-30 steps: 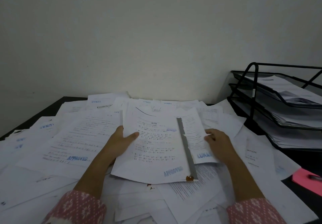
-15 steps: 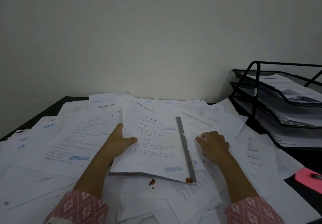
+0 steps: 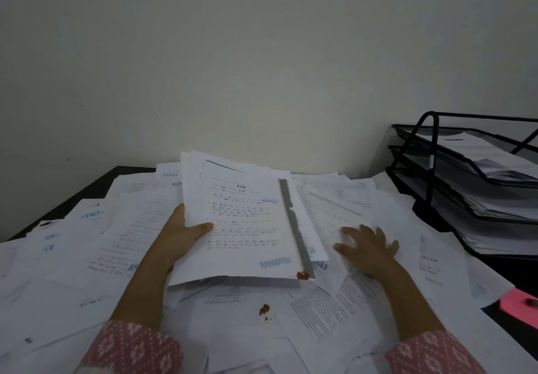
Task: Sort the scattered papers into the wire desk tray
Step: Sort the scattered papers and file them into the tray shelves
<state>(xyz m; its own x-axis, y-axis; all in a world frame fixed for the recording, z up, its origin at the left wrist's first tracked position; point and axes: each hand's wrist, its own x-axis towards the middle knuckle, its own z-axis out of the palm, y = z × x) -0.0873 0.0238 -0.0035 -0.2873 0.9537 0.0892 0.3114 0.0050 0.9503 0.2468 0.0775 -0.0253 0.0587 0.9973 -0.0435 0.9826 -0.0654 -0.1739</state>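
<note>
My left hand grips the left edge of a small stack of printed sheets, thumb on top; the stack is tilted up off the pile, with a grey strip along its right edge and a blue APPROVED stamp near the bottom. Fingers spread, my right hand lies on loose papers to the right of the stack and holds nothing. Scattered white papers cover the dark desk. The black three-tier wire desk tray stands at the right, each tier holding papers.
A pink sticky pad lies at the desk's right edge, near the tray. A brown stain marks a sheet below the held stack. The plain wall rises right behind the desk. Bare dark desk shows at the far left corner.
My left hand has lifted and tilted the stack upward. My right hand let go of the sheet it held and now lies spread on the papers to the right.
</note>
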